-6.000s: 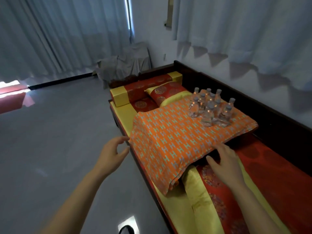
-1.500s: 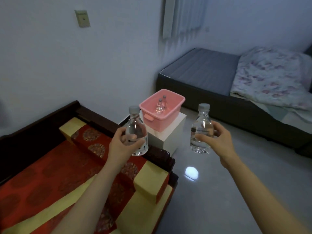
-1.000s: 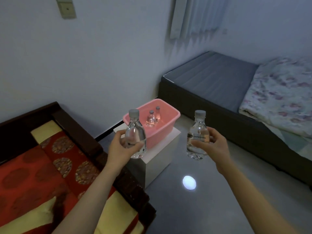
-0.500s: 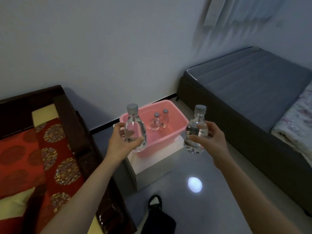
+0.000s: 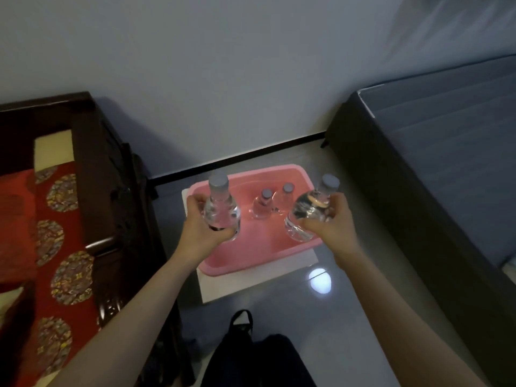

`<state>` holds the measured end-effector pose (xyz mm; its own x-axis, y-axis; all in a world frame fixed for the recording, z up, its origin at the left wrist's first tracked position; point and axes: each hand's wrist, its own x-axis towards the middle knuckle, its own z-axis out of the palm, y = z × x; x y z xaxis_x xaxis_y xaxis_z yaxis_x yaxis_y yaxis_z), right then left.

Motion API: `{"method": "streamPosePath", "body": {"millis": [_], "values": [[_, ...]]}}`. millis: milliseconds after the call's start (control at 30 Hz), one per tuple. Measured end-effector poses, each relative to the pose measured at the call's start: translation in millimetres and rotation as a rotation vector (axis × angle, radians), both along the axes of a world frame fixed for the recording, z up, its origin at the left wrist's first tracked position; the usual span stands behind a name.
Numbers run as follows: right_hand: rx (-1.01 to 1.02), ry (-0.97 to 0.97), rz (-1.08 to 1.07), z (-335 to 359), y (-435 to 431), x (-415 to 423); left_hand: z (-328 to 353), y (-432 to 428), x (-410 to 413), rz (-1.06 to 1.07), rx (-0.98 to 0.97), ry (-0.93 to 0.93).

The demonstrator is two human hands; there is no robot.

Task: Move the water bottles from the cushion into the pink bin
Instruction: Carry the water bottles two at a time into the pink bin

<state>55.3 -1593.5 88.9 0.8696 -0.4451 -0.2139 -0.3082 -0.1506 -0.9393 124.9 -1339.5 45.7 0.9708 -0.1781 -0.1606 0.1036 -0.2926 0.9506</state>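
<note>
The pink bin [image 5: 259, 259] sits on a white block [image 5: 251, 286] on the floor, seen from above. Two clear water bottles [image 5: 264, 203] with grey caps stand inside it at the back. My left hand [image 5: 202, 233] grips a clear water bottle [image 5: 220, 210] upright over the bin's left side. My right hand [image 5: 332, 222] grips another clear water bottle [image 5: 310, 213], tilted, over the bin's right edge. The cushion with the other bottles is out of view.
A dark wooden couch frame [image 5: 111, 196] with red patterned upholstery [image 5: 55, 247] stands at the left. A dark grey bed [image 5: 435, 163] fills the right. My dark-clad leg and shoe [image 5: 251, 353] are below the bin on the grey floor.
I have stepped closer and now look down into the bin. Both hands have carried their bottles forward, from in front of the bin to above it.
</note>
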Motion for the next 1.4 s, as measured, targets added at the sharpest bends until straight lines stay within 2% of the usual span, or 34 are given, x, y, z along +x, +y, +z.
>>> {"method": "streamPosePath", "body": {"millis": [200, 300, 433, 600, 800, 1200, 1400], "values": [[-0.031, 0.129, 0.062, -64, -22, 54, -41, -31, 29, 0.131, 0.022, 0.069], [-0.109, 0.192, 0.175, -97, -29, 73, -70, -46, 35, 0.208, 0.032, 0.096], [-0.174, 0.270, 0.330, -134, -32, 100, -108, -60, 48, 0.250, 0.088, 0.156], [-0.206, 0.320, 0.398, -176, -29, 120, -154, -73, 59, 0.261, 0.174, 0.235], [-0.304, 0.326, 0.427, -216, -28, 127, -184, -87, 73, 0.303, 0.255, 0.178], [-0.317, 0.326, 0.361, -234, -28, 128, -213, -101, 102, 0.221, 0.249, 0.109], [-0.319, 0.353, 0.424, -229, -31, 127, -216, -108, 104, 0.226, 0.214, 0.054]]}}
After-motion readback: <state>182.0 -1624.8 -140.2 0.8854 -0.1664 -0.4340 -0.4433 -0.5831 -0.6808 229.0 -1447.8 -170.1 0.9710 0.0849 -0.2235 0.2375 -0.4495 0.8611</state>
